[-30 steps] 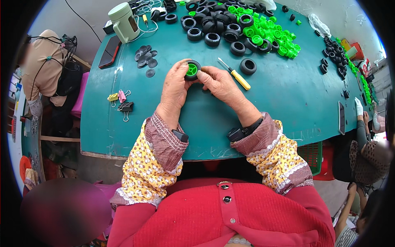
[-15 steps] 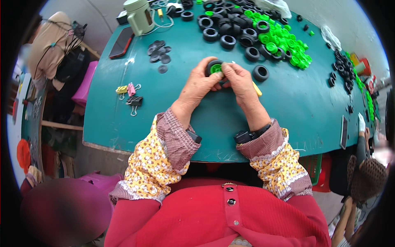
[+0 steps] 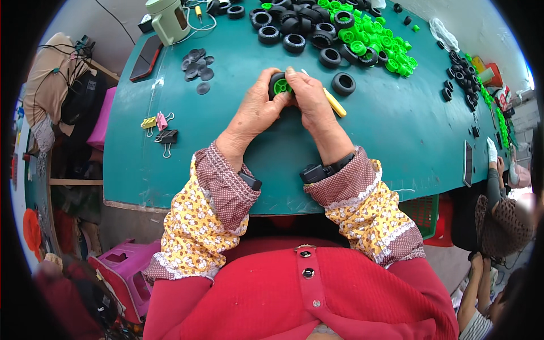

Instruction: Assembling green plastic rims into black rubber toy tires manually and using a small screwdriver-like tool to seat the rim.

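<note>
A small toy wheel point(image 3: 279, 85), a black tire around a bright green spoked hub, is held between my two hands above the table. My left hand point(image 3: 252, 109) is closed round its left side, with the thumb by the hub's lower edge. From the right, my right hand point(image 3: 313, 103) grips the wheel, its thumb up at the tire's upper edge; its other fingers are mostly hidden. Just right of that hand lies a tool with a yellow handle point(image 3: 335, 103), partly covered. One loose black tire point(image 3: 343, 84) lies beyond it.
Black tires point(image 3: 294, 43) and green hubs point(image 3: 358, 47) are heaped at the back. Left on the green table point(image 3: 198, 170) are dark discs point(image 3: 203, 88), binder clips point(image 3: 166, 136), a phone point(image 3: 146, 58) and a mug point(image 3: 168, 22). A co-worker's gloved hand point(image 3: 492, 149) reaches the right edge.
The head view has shifted, so the table sits further left and higher. My right thumb has moved from the hub to the tire's upper edge. More of the yellow handle shows.
</note>
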Demonstrator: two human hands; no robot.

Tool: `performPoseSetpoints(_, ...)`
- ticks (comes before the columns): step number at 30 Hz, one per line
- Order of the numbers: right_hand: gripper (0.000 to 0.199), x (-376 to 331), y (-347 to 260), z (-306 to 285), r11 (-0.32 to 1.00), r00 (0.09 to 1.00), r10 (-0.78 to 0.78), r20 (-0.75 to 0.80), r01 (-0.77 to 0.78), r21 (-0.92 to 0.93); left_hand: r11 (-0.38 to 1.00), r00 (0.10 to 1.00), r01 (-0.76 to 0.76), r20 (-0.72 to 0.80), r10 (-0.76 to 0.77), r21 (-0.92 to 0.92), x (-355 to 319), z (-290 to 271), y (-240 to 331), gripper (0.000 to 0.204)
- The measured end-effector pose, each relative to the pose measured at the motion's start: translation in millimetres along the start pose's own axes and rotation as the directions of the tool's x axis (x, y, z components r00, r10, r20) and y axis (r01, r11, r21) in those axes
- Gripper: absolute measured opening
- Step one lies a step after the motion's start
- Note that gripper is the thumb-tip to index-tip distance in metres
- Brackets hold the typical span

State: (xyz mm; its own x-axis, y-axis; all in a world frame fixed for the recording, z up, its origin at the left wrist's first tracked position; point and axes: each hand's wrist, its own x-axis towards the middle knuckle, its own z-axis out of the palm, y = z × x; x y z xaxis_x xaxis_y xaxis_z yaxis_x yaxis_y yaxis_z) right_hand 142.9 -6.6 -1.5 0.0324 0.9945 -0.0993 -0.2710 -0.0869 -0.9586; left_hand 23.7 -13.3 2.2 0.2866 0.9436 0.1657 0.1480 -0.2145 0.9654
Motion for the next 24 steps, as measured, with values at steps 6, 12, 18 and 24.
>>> performPoseSetpoints(6,0.034,3.7,-2.0,-8.7,0.998,0.998,0.060,-0.005,-0.060,-0.024,0.997,0.998,-0.064,0.008,0.064,0.050,3.0,6.9,-5.1,0.039)
performPoseSetpoints(12,0.033,1.1,-6.8,-5.9,0.989,0.990,0.093,0.108,-0.104,0.104,0.958,0.992,0.118,-0.007,-0.124,-0.261,3.3,1.6,3.9,0.036)
performPoseSetpoints(18,0.031,1.5,2.5,-8.5,0.999,0.985,0.019,0.173,-0.027,0.042,0.890,0.981,0.121,-0.086,-0.176,-0.440,4.8,-6.0,-6.7,0.033)
performPoseSetpoints(24,0.026,-3.9,-5.5,-11.5,0.988,0.999,-0.028,0.033,0.033,-0.151,0.877,0.970,0.237,0.048,-0.239,-0.418,5.6,-16.9,-4.0,0.029)
